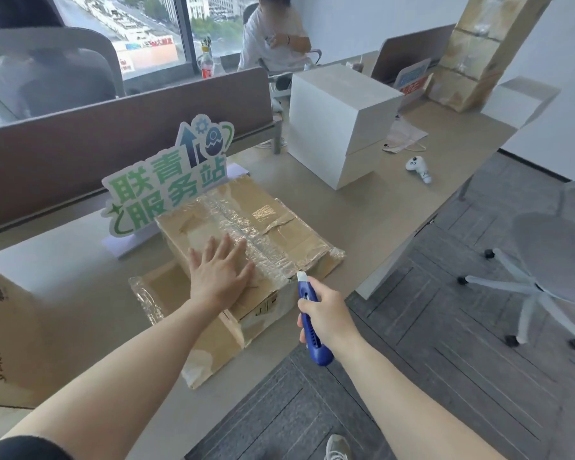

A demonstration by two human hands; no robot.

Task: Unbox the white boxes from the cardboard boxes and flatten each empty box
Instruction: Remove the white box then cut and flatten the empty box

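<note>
A taped cardboard box (273, 224) lies on the desk (67, 287), its top sealed with shiny clear tape, on top of a flat piece of cardboard (213, 353). My left hand (221, 272) rests flat, fingers spread, on the box's near top. My right hand (326, 315) grips a blue utility knife (309, 313), its white tip at the near right end of the tape seam. Two stacked white boxes (339, 124) stand farther back on the desk.
A green-lettered sign (166, 180) stands just behind the box. Another cardboard box (4, 333) sits at the left edge, and a tall one (485, 51) at the far right. A white controller (419, 169) lies on the desk. A person (273, 38) sits beyond the divider; an office chair (551, 260) stands right.
</note>
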